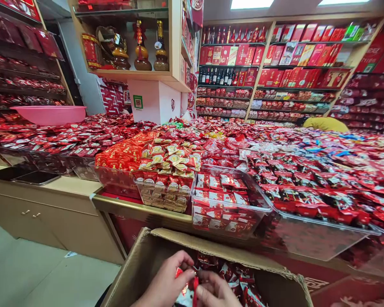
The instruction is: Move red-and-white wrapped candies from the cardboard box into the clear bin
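Note:
Over an open cardboard box point(134, 260), both hands are close together at the bottom of the view. My left hand point(169, 277) pinches a red and white packet point(186, 295) between thumb and fingers. The fingers of my right hand point(215, 290) close on the right edge of the same packet. More red packets point(248, 290) lie inside the box, to the right of my hands. Behind the box, a clear bin point(230, 213) holds red and white packets in rows.
Clear bins heaped with packets point(310, 183) line the counter. A pink basin point(51, 114) sits at the left, above two dark flat trays point(37, 178). Bottles and boxes fill the back shelves point(262, 66). A person in yellow point(326, 124) bends behind the counter.

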